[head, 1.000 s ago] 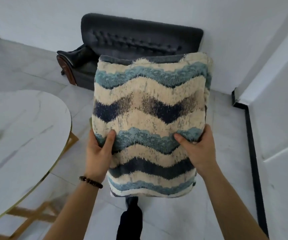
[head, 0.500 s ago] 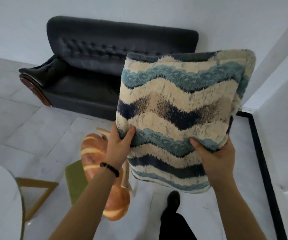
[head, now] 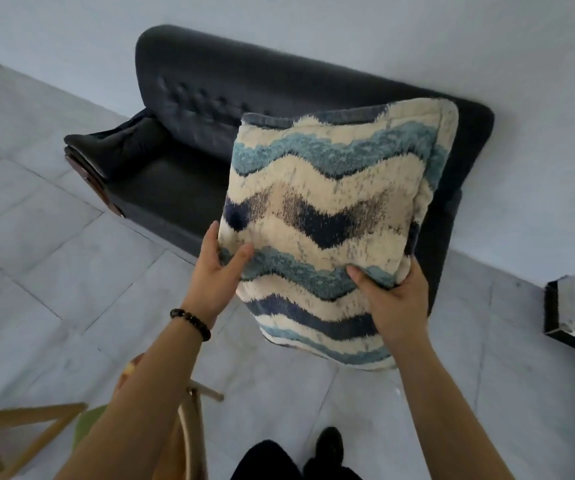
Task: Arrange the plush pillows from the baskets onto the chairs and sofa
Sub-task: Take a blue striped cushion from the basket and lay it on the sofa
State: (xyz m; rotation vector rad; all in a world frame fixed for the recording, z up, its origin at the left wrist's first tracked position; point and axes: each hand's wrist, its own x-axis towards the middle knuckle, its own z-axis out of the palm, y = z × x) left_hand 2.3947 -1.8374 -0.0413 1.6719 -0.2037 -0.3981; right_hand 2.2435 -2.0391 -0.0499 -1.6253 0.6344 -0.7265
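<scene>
The pillow [head: 331,216] is hanging upright in the air, face toward the person, in front of the right half of the sofa [head: 189,133] and clear of its seat. Both hands are clamping it low on its side edges: the left hand [head: 217,268] is pinching the left edge with thumb on the face and fingers behind, and the right hand [head: 393,299] is gripping the lower right edge the same way.

The step in hand looks like carrying it in for placing. To do this well, the person is probably best keeping both grips even so the pillow is not twisting, lowering its bottom edge onto the seat near the right end, then leaning its top against the backrest before letting go. Releasing both hands together should be keeping it from flopping forward off the front edge. A wooden chair [head: 189,431] is standing just beside the left arm; the feet should be steering clear of it.
</scene>
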